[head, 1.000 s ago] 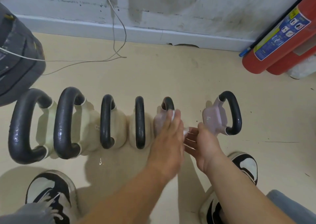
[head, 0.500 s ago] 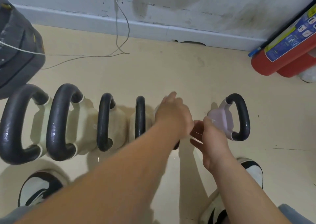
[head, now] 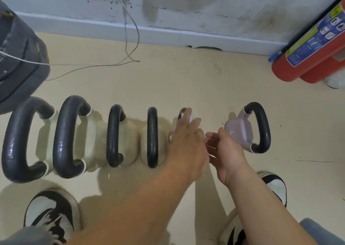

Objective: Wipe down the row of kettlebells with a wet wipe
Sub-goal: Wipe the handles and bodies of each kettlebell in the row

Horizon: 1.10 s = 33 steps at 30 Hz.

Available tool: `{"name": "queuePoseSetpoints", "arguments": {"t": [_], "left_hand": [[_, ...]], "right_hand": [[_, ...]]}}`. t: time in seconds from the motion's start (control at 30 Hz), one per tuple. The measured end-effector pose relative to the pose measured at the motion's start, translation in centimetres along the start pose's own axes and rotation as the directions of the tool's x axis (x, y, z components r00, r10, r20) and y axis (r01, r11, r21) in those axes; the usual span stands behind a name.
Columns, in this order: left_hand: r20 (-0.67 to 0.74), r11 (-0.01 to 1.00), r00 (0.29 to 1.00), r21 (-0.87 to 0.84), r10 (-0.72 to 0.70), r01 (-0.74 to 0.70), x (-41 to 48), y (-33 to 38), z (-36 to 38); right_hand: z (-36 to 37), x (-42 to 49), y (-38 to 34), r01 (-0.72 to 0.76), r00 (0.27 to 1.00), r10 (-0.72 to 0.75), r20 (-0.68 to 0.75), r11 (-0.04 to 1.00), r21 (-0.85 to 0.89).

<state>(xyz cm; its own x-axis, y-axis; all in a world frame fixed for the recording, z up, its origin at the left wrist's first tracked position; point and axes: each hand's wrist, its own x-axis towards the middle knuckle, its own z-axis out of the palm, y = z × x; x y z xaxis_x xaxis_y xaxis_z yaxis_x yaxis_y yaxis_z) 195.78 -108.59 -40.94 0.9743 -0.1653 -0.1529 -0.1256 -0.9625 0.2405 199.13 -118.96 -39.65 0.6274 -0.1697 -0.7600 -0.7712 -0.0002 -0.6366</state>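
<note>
Six kettlebells (head: 115, 136) stood in a row across the floor (head: 186, 87), running left to right before me, handles up. My left hand (head: 186, 144) lay over the fifth kettlebell (head: 183, 114), flat and fairly open, with what looked like the wet wipe (head: 191, 118) showing white under its fingertips. My right hand (head: 226, 151) hovered loosely curled and empty just beside it, nearer to the lilac kettlebell (head: 240, 132) at the right end, which I judged came next.

Corner of a gym or training room, row of kettlebells (head: 115, 136) on beige floor (head: 186, 87), stained wall (head: 205, 5), red fire extinguisher (head: 306, 58), loose cable (head: 130, 39)
</note>
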Motion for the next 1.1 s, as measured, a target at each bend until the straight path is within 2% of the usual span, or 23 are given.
{"name": "queuePoseSetpoints", "arguments": {"t": [0.1, 0.2, 0.27, 0.33, 0.4, 0.47, 0.53, 0.63, 0.7, 0.77, 0.8, 0.83, 0.93, 1.0, 1.07, 1.1], "left_hand": [[-0.084, 0.964, 0.993, -0.258, -0.083, 0.059, -2.8, 0.5, 2.4], [-0.065, 0.983, 0.998, -0.185, -0.007, -0.005, -5.7, 1.1, 3.5], [0.008, 0.992, 0.997, -0.105, 0.076, -0.075, -7.5, 1.9, 4.1], [0.053, 0.992, 0.995, -0.095, 0.089, -0.084, -9.1, 2.2, 5.0], [0.073, 0.980, 0.997, -0.197, 0.040, -0.025, -10.1, 2.1, 5.3], [0.116, 0.930, 0.991, -0.353, -0.066, 0.103, -10.2, 1.5, 4.3], [0.163, 0.844, 0.969, -0.479, -0.186, 0.243, -9.5, 0.9, 2.7], [0.124, 0.711, 0.948, -0.634, -0.293, 0.303, -8.1, 1.1, 0.6], [0.135, 0.542, 0.917, -0.771, -0.375, 0.335, -7.0, 1.4, -0.8], [0.197, 0.293, 0.886, -0.895, -0.419, 0.337, -6.0, 1.5, -1.6], [0.213, 0.200, 0.880, -0.926, -0.425, 0.321, -5.6, 1.5, -2.0], [0.210, 0.151, 0.877, -0.942, -0.432, 0.300, -5.2, 1.5, -2.3], [0.150, 0.137, 0.866, -0.961, -0.477, 0.242, -4.7, 1.4, -2.2], [0.111, 0.172, 0.834, -0.956, -0.540, 0.239, -4.7, 1.4, -1.7], [0.082, 0.220, 0.796, -0.940, -0.599, 0.262, -5.0, 1.2, -1.2], [0.062, 0.243, 0.781, -0.932, -0.622, 0.268, -5.1, 1.0, -0.9]], "right_hand": [[-0.2, -0.7, 0.6, -0.019, 0.999, 0.020, -0.038, 1.000, 0.023], [-0.5, -1.6, 1.0, -0.025, 0.998, 0.025, -0.059, 1.000, -0.002], [-0.7, -1.9, 1.5, -0.030, 0.997, 0.029, -0.076, 0.999, -0.016], [-1.1, -2.1, 1.9, -0.049, 0.995, 0.044, -0.086, 0.998, -0.046], [-1.3, -2.3, 1.9, -0.067, 0.994, 0.059, -0.093, 0.995, -0.079], [-1.7, -2.6, 1.8, -0.050, 0.994, 0.040, -0.100, 0.993, -0.103], [-2.2, -2.7, 1.8, -0.014, 0.996, 0.003, -0.084, 0.991, -0.136], [-3.1, -3.0, 1.5, 0.018, 1.000, -0.017, 0.007, 0.989, -0.146], [-4.1, -3.3, 1.3, -0.007, 0.988, 0.027, 0.153, 0.991, -0.131], [-4.8, -3.7, 1.2, -0.047, 0.946, 0.072, 0.315, 0.995, -0.087], [-5.1, -3.8, 1.2, -0.062, 0.928, 0.074, 0.366, 0.997, -0.044], [-5.1, -3.9, 1.2, -0.080, 0.915, 0.077, 0.396, 0.997, -0.010], [-4.7, -3.2, 1.7, -0.079, 0.952, 0.078, 0.296, 0.997, -0.011], [-4.8, -2.4, 1.5, -0.073, 0.987, 0.054, 0.154, 0.990, 0.119], [-5.0, -1.9, 0.6, 0.005, 1.000, -0.008, 0.009, 0.976, 0.219], [-5.0, -1.8, 0.2, 0.064, 0.997, -0.052, -0.064, 0.979, 0.193]]}}
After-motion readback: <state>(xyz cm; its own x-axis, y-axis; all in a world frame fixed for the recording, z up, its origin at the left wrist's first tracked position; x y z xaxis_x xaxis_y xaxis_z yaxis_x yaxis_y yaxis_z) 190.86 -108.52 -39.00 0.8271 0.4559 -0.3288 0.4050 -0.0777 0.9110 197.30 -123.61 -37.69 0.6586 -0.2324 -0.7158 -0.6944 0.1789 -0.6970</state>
